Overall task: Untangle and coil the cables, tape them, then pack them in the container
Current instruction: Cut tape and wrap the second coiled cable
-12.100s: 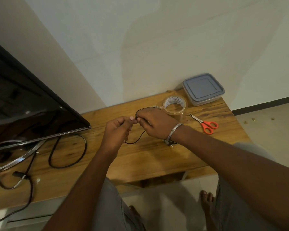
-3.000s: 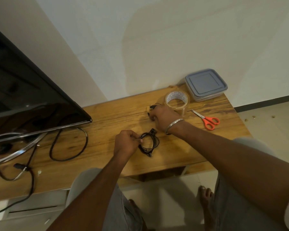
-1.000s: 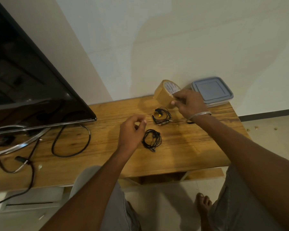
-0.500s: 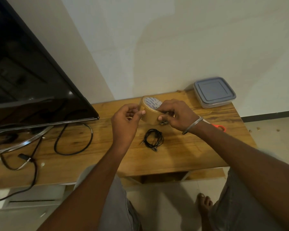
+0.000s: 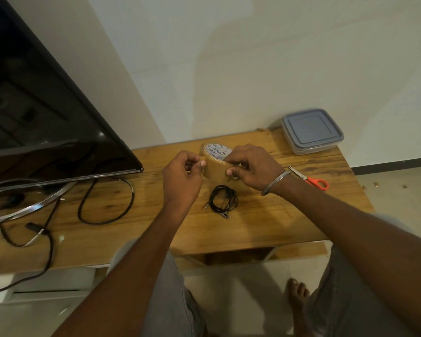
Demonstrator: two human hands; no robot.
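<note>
- Head view: I see the right hand (image 5: 250, 166) gripping the tape roll (image 5: 215, 165) above the tabletop (image 5: 265, 222). The left hand (image 5: 182, 176) pinches the roll's 9 o'clock edge, which I judge is to find the free end.
- The coiled cable (image 5: 223, 198) lies at the roll's 6 o'clock, near enough for taping.
- I count one roll, one visible coil, one scissors (image 5: 317, 184) at 3 o'clock, and one lidded container (image 5: 311, 131) at 1 o'clock.
</note>
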